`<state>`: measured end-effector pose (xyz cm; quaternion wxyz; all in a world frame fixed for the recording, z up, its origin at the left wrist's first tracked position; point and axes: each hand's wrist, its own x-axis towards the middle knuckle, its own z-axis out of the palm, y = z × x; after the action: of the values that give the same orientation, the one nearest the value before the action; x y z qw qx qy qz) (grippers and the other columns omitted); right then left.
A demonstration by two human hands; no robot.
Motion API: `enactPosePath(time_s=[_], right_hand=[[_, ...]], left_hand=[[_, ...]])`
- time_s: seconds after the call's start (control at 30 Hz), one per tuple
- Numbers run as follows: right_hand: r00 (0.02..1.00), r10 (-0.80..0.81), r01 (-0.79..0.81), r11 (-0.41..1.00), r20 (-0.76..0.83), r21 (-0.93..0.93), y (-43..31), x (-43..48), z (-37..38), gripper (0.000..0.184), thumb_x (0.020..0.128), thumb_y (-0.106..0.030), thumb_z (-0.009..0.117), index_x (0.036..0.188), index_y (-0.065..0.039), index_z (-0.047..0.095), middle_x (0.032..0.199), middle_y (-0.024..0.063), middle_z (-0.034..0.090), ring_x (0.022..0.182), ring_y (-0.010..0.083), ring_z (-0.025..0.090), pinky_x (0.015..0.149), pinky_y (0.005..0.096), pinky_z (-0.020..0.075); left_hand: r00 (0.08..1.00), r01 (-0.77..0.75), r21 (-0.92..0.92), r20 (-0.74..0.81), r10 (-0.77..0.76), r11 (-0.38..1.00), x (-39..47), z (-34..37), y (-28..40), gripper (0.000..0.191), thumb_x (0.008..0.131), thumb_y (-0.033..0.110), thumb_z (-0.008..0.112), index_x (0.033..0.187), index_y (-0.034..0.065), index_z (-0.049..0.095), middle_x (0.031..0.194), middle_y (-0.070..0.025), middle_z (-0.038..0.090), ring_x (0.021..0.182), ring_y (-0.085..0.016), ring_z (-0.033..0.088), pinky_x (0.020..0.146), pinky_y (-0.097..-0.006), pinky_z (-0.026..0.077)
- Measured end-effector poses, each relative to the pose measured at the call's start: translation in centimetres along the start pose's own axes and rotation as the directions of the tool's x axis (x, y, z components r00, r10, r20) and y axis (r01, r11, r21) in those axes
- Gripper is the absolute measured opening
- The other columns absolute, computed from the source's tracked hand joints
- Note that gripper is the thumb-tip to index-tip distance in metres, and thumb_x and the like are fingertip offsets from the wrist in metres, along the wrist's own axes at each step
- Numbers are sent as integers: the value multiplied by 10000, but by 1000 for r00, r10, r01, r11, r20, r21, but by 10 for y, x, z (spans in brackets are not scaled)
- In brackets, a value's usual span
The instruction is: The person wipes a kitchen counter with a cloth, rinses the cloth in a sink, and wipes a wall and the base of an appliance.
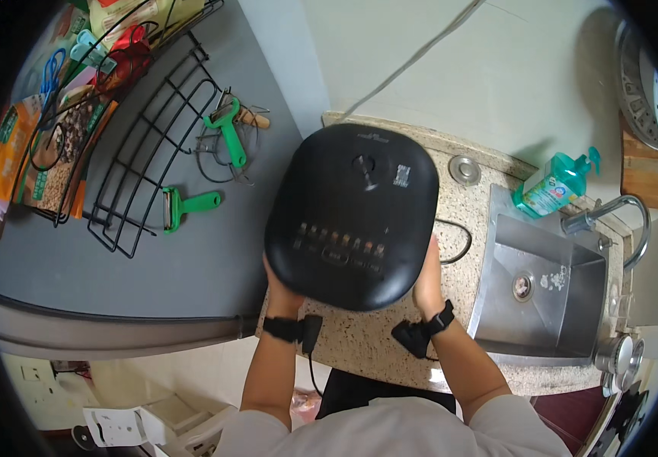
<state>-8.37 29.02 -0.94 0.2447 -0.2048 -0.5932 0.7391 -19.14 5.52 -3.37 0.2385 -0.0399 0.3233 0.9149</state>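
Observation:
A black electric cooker point(352, 200) with rounded corners fills the middle of the head view, over the speckled stone counter point(352, 343). Its top carries a round vent-like recess and a panel of small printed icons. My left hand point(281, 292) grips its near left side, the fingers hidden by the body. On the opposite side my right hand point(429, 280) holds it, fingers likewise mostly out of sight. Whether the cooker rests on the counter or is raised above it, I cannot tell. Right of it loops a black cord point(466, 240).
A steel sink point(534, 308) with a tap point(637, 205) lies right; a green soap bottle point(552, 183) stands behind it. On the left grey surface point(135, 285) are green peelers point(192, 205), a black wire rack point(146, 131) and food packets point(60, 160). A wall rises behind.

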Motion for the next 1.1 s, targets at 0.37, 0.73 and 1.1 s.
enactPosePath(time_s=[0.37,0.73,1.1], right_hand=[[985,71,-40,980,155,-195,8,-119,-17,505,1038,-350,268,1341,24,419,1262,115,510,1169,176,458,1015,306,341],[990,-94,105,989,100,-105,-43,-33,-58,407,904,23,526,1299,-38,448,1012,1,513,865,70,514,767,210,442],[884,-250,428,774,395,-467,-78,63,-56,323,824,30,591,1140,-39,614,953,137,540,850,245,555,764,307,456]], left_hand=[[987,33,486,-153,47,873,-136,-56,36,501,1010,392,336,1365,53,438,1386,-106,453,1267,-221,430,1075,-348,334],[945,-301,733,314,-90,-610,-131,160,90,603,903,410,549,1414,129,396,1466,-176,343,1360,-375,299,1082,-549,240],[741,-671,418,383,-551,-612,-70,260,60,666,859,481,583,1420,185,383,1490,-153,305,1370,-395,271,999,-684,270]])
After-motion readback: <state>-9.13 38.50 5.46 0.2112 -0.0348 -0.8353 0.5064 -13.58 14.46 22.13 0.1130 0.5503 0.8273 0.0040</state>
